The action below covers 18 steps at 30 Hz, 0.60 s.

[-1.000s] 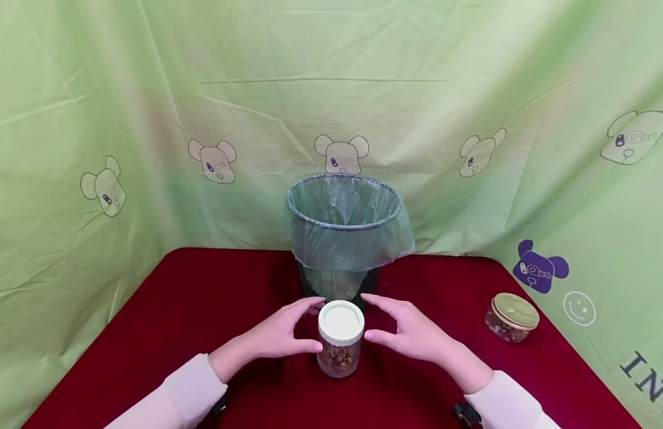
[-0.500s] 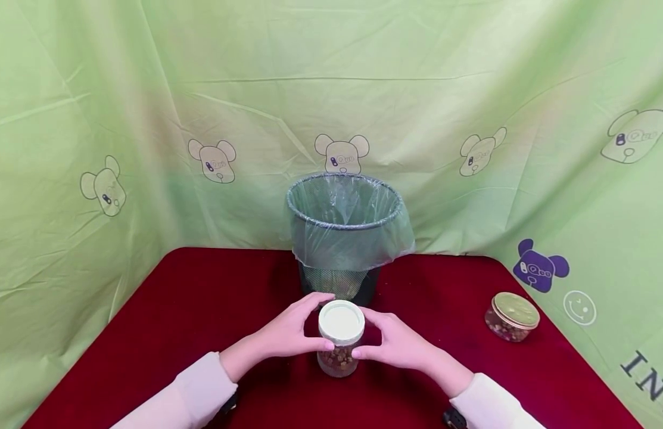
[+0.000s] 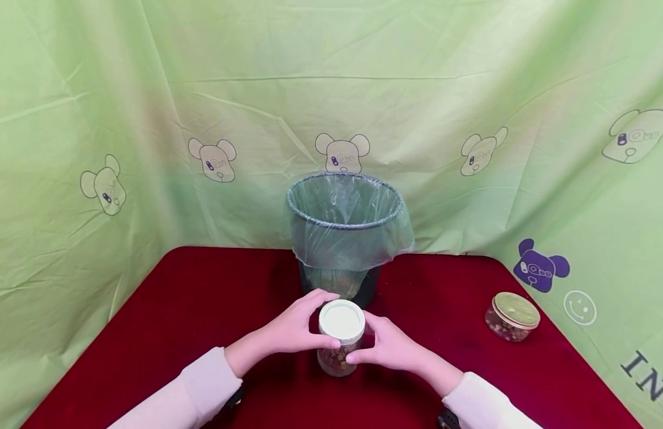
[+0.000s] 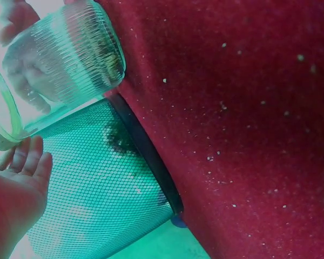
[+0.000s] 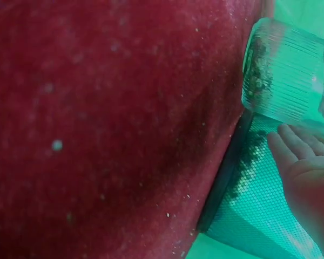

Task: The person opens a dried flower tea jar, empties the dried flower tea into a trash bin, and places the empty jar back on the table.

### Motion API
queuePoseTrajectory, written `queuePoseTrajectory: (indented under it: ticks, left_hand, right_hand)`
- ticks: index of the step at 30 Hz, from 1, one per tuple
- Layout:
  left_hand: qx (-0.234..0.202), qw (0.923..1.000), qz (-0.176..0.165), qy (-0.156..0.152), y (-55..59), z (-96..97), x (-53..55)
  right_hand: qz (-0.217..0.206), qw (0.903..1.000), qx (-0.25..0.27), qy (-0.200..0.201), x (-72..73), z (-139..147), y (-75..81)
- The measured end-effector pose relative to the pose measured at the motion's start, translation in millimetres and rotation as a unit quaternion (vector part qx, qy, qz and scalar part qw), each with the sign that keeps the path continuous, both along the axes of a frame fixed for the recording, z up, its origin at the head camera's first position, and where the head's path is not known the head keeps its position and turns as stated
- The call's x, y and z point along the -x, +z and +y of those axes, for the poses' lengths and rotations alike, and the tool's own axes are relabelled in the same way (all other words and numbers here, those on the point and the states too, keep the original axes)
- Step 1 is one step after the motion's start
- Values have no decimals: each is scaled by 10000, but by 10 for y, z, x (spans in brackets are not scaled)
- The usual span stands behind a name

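A clear ribbed jar with a white lid stands upright on the red cloth, small brown pieces in its bottom. My left hand grips the lid from the left, thumb at its near edge and fingers behind. Lower down, my right hand holds the glass body from the right, its thumb on the front. Through the glass in the left wrist view, the right fingers show dimly. The right wrist view has the brown pieces gathered at the jar's base.
Just behind the jar stands a dark mesh wastebasket lined with a clear plastic bag. A low round tub with a gold lid sits at the table's right. Green printed fabric encloses the back and sides.
Both hands have moved in from either side of the jar and taken hold of it, left at the lid and right lower on the body. The jar stays in place.
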<state>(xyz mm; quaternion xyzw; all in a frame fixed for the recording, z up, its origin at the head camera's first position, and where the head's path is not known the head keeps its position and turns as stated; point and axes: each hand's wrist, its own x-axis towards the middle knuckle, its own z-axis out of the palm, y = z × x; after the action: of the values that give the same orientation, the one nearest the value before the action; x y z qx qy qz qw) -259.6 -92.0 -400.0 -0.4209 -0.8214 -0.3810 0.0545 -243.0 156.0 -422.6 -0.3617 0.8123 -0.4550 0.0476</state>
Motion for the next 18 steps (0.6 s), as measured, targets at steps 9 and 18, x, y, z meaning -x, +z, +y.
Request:
queuePoseTrajectory:
  ticks: [9,18]
  left_hand:
    - [-25,10000,-57,9,13,18,3]
    - [-477,9983,-191,263,-57,59,-39]
  right_hand:
    - [-517,9958,723,236,37,-47,-73]
    - [-866,9918,906,232,34,-81,-82]
